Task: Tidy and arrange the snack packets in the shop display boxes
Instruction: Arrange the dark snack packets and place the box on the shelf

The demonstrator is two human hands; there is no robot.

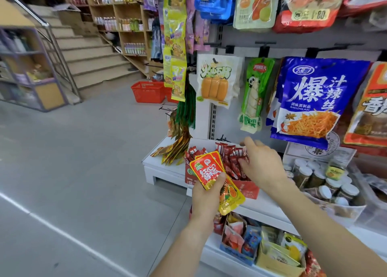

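While the left hand [206, 195] is gripping a small stack of red-and-yellow snack packets [211, 173] just in front of the red display box [248, 187], I am judging the task to be partway through. Thumb is pressing across the top packet's lower end, fingers curling behind the stack. The right hand [262, 161] is reaching over the same box, fingers loosely spread above the dark red sachets [229, 156] standing inside; whether its fingertips are touching them I cannot tell.

Inside that box the sachets are leaning at mixed angles, not squared up, so sorting there appears unfinished. The held packets are not yet placed in any box. On the lower shelf, the blue box [236, 253] and the yellow box [278, 263] are holding loosely jumbled packets, which I judge are also awaiting attention.

As for orientation, the held stack's long axis is running diagonally, from upper left toward lower right, printed face turned up toward the camera, the packets fanning slightly rather than lying flush.
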